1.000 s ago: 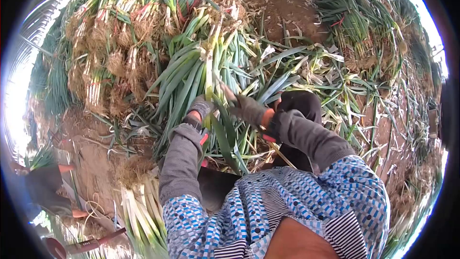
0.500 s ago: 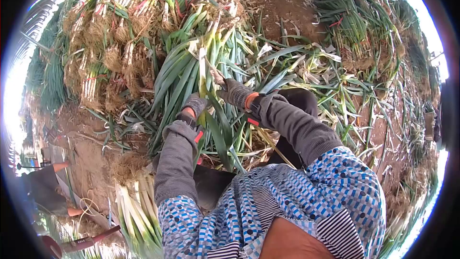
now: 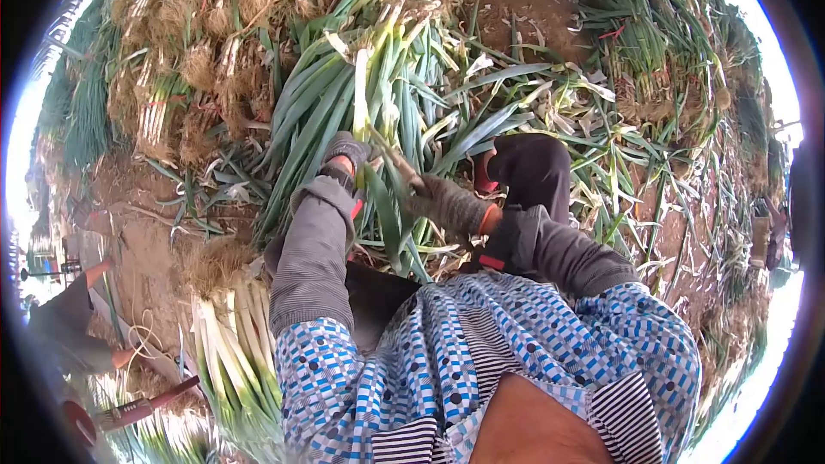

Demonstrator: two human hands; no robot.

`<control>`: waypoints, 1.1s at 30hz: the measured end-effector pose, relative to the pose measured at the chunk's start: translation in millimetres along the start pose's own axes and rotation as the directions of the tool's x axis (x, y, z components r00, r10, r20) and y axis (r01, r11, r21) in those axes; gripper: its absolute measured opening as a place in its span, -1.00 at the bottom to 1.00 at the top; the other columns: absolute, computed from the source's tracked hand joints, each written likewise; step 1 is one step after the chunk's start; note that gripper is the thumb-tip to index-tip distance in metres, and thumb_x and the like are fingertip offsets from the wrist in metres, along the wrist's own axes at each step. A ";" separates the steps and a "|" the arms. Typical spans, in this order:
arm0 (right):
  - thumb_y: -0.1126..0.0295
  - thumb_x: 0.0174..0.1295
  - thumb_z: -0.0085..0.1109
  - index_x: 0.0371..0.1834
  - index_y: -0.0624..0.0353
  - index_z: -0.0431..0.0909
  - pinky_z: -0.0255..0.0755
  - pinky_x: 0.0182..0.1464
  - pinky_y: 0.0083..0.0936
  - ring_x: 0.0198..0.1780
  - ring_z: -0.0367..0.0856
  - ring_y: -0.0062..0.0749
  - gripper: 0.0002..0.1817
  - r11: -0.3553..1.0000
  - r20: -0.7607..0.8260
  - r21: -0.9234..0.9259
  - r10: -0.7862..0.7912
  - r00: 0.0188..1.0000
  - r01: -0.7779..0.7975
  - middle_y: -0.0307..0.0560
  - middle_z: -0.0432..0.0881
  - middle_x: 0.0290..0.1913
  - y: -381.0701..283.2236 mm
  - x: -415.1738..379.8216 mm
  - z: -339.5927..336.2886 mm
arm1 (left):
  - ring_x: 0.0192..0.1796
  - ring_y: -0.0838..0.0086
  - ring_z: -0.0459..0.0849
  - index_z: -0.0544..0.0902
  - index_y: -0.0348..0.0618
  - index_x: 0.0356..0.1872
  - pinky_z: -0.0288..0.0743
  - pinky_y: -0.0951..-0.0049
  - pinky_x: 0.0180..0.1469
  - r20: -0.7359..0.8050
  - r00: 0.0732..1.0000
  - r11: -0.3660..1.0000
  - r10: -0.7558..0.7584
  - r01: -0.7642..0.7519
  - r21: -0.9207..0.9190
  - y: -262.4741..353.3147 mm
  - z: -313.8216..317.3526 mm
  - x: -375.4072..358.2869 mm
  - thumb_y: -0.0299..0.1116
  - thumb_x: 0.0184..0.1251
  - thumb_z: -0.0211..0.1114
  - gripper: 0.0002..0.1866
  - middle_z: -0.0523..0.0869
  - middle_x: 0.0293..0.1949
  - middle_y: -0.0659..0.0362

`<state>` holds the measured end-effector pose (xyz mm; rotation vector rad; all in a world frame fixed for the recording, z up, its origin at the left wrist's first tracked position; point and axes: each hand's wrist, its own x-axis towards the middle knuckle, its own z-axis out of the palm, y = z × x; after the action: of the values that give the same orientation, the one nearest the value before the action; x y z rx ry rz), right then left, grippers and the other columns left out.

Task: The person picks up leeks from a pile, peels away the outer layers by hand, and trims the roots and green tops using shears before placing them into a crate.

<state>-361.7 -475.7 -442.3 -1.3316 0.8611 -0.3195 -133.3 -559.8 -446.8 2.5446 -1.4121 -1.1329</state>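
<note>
My left hand point(image 3: 346, 151), in a grey knit glove, is closed around the leafy part of a leek point(image 3: 361, 90) whose pale stalk points away from me. To its right, my gloved right hand point(image 3: 451, 204) is wrapped around a narrow brown knife-like tool point(image 3: 407, 168). The tool's thin end slants up and left toward the leek's leaves. A heap of leeks point(image 3: 309, 99) with long blue-green leaves lies under and beyond both hands. Loose green leaves hang below them, between my knees.
Tied leek bundles point(image 3: 198, 64) with brown roots are stacked at the left. Another bundle point(image 3: 640, 43) lies at the upper right. Leaf trimmings point(image 3: 559, 116) cover the ground to the right. Pale-stalked leeks point(image 3: 236, 339) lie at my lower left, near another person's arm point(image 3: 99, 271).
My right hand has moved down and right, away from my left hand, with the brown tool now showing more. My left hand has moved slightly up.
</note>
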 end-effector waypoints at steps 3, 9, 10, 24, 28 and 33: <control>0.11 0.16 0.23 0.03 0.29 0.38 0.38 -0.07 -0.48 -0.17 0.46 -0.48 -0.47 0.968 -0.047 -0.225 0.102 0.994 -0.110 -0.06 0.54 -0.22 -55.3 -16.3 8.7 | -0.01 0.15 0.64 0.58 -0.25 -0.04 0.49 0.27 0.00 -0.066 0.998 0.999 -0.023 0.026 0.040 -7.4 8.9 21.4 -0.07 -0.18 0.42 -0.37 0.64 -0.06 -0.07; 0.14 0.14 0.17 -0.03 0.35 0.41 0.42 -0.13 -0.38 -0.24 0.57 -0.27 -0.50 0.926 -0.229 -0.352 0.054 0.972 -0.134 0.12 0.57 -0.30 -78.7 32.4 -8.0 | -0.05 0.21 0.64 0.60 -0.23 -0.06 0.49 0.29 0.00 0.082 0.997 0.997 -0.001 0.007 -0.081 -12.5 9.1 23.1 -0.14 -0.16 0.44 -0.43 0.65 -0.09 -0.05; 0.12 0.13 0.17 -0.04 0.35 0.41 0.42 -0.13 -0.38 -0.23 0.57 -0.24 -0.49 0.904 -0.237 -0.410 0.027 0.971 -0.125 0.12 0.57 -0.29 -77.3 34.8 -8.6 | -0.05 0.21 0.65 0.61 -0.22 -0.06 0.49 0.29 0.00 0.080 0.997 0.994 0.005 0.004 -0.106 -12.6 7.3 19.4 -0.15 -0.16 0.44 -0.44 0.65 -0.10 -0.05; 0.03 0.09 0.18 0.00 0.31 0.42 0.45 -0.14 -0.32 -0.23 0.61 -0.10 -0.42 0.822 -0.239 -0.557 -0.028 0.971 -0.114 0.15 0.61 -0.29 -60.2 89.9 -33.4 | -0.30 0.29 0.63 0.64 -0.34 -0.25 0.47 0.32 -0.21 0.133 0.986 0.985 0.098 -0.077 -0.152 -16.2 -5.7 -6.9 -0.19 0.00 0.38 -0.60 0.68 -0.34 0.01; 0.14 0.15 0.18 0.13 0.29 0.36 0.38 -0.12 -0.41 -0.27 0.42 -0.38 -0.43 0.899 -0.173 -0.436 -0.136 0.975 0.048 0.06 0.54 -0.30 -97.4 68.3 -48.8 | -0.47 0.42 0.54 0.60 -0.28 -0.31 0.42 0.43 -0.40 0.110 0.947 0.808 0.302 -0.193 -0.556 -37.2 -47.6 -32.0 -0.24 0.03 0.35 -0.70 0.57 -0.50 0.20; 0.10 0.14 0.24 0.14 0.31 0.34 0.40 -0.02 -0.41 -0.16 0.50 -0.32 -0.38 0.959 -0.403 -0.143 -0.281 0.871 0.244 0.00 0.55 -0.13 -88.8 51.2 -106.9 | -0.54 0.41 0.50 0.52 -0.17 -0.23 0.46 0.33 -0.49 -0.340 0.941 0.481 0.002 -0.298 -0.824 -23.2 -179.5 -35.8 -0.21 0.12 0.25 -0.71 0.54 -0.53 0.22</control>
<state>-379.6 -607.6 -377.4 -1.4924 1.0599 -0.8150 -20.4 -575.7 -301.7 1.6810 -0.6539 -0.9920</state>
